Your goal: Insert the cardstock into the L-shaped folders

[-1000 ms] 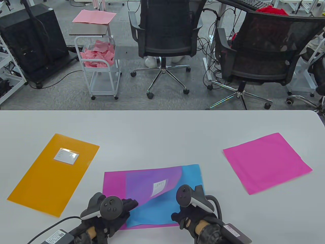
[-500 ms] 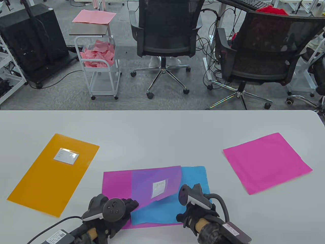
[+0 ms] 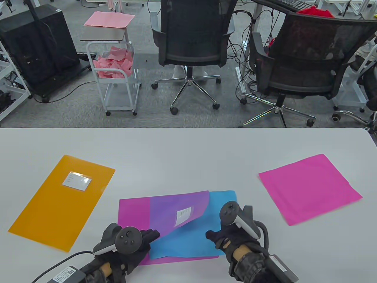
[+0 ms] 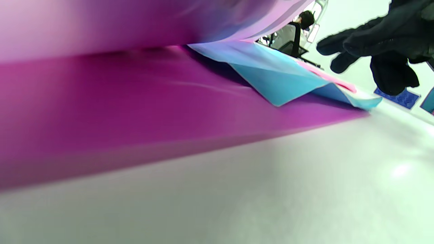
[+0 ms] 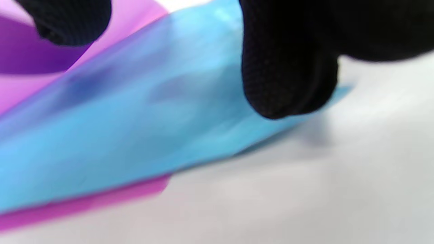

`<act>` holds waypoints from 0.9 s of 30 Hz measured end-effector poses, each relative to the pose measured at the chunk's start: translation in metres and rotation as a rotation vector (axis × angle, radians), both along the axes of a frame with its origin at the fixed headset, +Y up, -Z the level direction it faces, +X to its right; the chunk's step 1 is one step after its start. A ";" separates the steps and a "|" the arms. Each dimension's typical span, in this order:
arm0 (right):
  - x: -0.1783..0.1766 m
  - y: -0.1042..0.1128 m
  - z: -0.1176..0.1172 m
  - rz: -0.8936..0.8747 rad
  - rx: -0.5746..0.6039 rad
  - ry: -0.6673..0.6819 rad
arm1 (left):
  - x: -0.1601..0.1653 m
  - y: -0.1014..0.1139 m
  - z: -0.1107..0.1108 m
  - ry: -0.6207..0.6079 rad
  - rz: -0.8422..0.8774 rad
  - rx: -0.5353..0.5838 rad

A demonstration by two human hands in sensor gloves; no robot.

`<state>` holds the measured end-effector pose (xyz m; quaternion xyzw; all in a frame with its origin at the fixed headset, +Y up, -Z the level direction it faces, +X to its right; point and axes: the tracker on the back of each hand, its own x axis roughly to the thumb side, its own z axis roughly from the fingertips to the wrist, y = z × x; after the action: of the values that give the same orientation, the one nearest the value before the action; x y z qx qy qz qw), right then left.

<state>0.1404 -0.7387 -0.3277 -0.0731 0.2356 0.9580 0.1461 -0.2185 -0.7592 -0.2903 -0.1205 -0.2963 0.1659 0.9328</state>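
1. The magenta folder (image 3: 132, 207) lies on the surface (image 3: 188, 153), between the orange folder (image 3: 61, 202) and the pink cardstock (image 3: 309, 188).
2. Left hand (image 3: 126, 244) fingers pinch the folder's raised top flap (image 3: 179, 207).
3. Right hand (image 3: 232, 235) fingers (image 5: 288, 84) pinch the blue cardstock (image 3: 191, 241), partly inside the folder.

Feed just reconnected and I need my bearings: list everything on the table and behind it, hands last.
Magenta L-shaped folder: 1, near centre, top sheet lifted
Blue cardstock: 1, partly inside that folder
Orange folder: 1, left, white label
Pink cardstock: 1, right
Table: 1, white
Office chairs: 2, black, behind table
Cart: 1, white, pink paper scraps
Left hand: black glove, lifts folder's top sheet
Right hand: black glove, holds blue cardstock
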 end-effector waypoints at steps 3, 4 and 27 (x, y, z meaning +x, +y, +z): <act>0.037 -0.003 -0.005 -0.087 -0.056 -0.133 | -0.006 0.001 -0.003 0.027 0.063 -0.005; 0.048 -0.007 -0.006 -0.145 -0.086 -0.181 | -0.007 0.002 -0.004 0.033 0.080 -0.007; 0.007 -0.031 0.003 -0.864 -0.071 -0.199 | 0.008 0.017 0.013 0.005 0.152 0.155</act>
<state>0.1470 -0.7700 -0.3249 -0.0646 0.2622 0.7887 0.5523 -0.2109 -0.7425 -0.2769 -0.0247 -0.3142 0.2131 0.9248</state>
